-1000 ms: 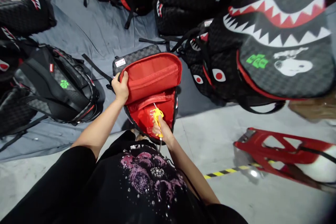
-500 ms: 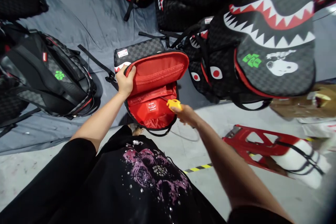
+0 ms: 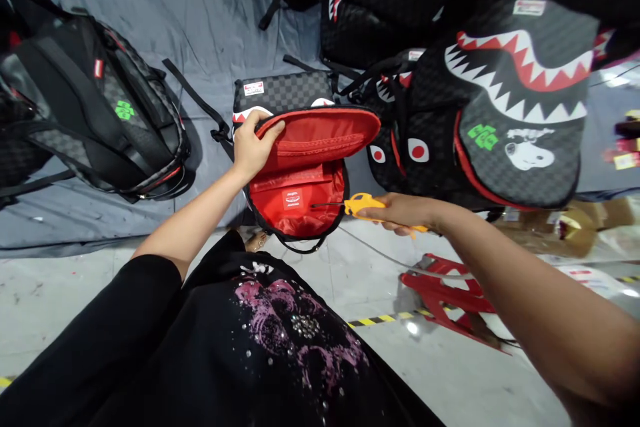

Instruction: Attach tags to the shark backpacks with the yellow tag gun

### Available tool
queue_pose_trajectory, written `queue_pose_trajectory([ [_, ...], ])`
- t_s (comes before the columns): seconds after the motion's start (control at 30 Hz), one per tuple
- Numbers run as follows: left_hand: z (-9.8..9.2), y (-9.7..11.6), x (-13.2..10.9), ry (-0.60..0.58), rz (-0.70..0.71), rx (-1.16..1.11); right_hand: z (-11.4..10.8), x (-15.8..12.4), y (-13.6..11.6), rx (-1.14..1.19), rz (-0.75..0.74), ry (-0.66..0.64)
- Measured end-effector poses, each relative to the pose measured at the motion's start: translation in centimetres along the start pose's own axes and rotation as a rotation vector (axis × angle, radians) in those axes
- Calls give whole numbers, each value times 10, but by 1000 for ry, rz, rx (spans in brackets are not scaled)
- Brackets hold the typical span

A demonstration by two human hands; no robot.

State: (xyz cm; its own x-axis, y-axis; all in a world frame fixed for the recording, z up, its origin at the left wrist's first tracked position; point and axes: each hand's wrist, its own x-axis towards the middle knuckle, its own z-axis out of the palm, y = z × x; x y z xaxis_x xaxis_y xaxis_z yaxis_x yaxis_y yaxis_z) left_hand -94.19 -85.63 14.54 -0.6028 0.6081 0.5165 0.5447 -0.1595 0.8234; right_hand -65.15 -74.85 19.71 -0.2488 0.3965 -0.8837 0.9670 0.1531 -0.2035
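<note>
A black and grey checkered backpack [image 3: 290, 88] lies unzipped on the grey cloth, its red lining [image 3: 270, 210] showing with a small label inside. My left hand [image 3: 253, 147] is closed on the edge of its front flap [image 3: 325, 137], holding it raised. In my right hand [image 3: 405, 210] is a yellow air blow gun [image 3: 365, 203], gripped by its handle. Its thin black nozzle reaches over the bag's right rim into the mouth and points left. A thin hose [image 3: 385, 253] runs below my right hand and forearm.
Another checkered backpack [image 3: 125, 140] lies at left, straps up. At right sits a backpack with shark teeth and a white dog print [image 3: 530, 153]; more bags lie behind. A red plastic stool-like object [image 3: 450, 293] and a cardboard box [image 3: 590, 227] are on the floor at right.
My right hand has moved right and turned sideways, drawing the blow gun partly back from the bag, so more of its nozzle shows. My left hand still holds the flap. The view has shifted somewhat.
</note>
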Motion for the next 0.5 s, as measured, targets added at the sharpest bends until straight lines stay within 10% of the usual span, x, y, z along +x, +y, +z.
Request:
queue_pose_trajectory([
  [0.5, 4, -10, 4, 18, -53, -31, 27, 20, 35, 390, -245, 11],
])
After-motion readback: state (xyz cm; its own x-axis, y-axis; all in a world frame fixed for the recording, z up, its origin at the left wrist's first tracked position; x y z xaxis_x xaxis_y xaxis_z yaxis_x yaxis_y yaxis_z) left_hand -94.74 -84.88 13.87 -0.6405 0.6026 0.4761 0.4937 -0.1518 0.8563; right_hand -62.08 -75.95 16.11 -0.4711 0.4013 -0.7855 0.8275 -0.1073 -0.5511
